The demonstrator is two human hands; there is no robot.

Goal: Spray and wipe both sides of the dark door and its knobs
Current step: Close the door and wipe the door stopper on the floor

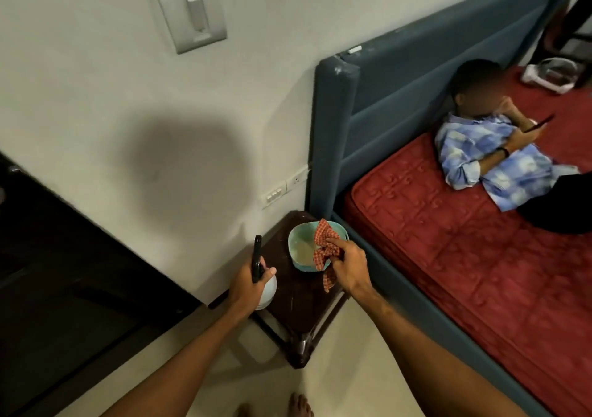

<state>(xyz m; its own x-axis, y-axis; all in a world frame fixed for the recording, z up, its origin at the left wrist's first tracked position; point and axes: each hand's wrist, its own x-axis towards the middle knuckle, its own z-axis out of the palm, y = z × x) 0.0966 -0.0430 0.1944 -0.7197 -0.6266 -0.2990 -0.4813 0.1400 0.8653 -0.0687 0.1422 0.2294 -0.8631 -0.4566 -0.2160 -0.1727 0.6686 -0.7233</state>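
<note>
My left hand (245, 283) is curling round the one spray bottle (267, 288), ready to spray, while my right hand (349, 267) is pinching the one checked cloth (325, 243) over the single bowl (296, 240) on the small table (298, 304) (dampening it, I judge); the dark door (48, 272) is standing untouched at my left.

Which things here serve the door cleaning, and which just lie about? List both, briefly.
Job: spray bottle in the left hand; checked cloth pinched by the right hand; dark door.
Lying about: teal bowl, side table, red mattress, wall switch.
</note>
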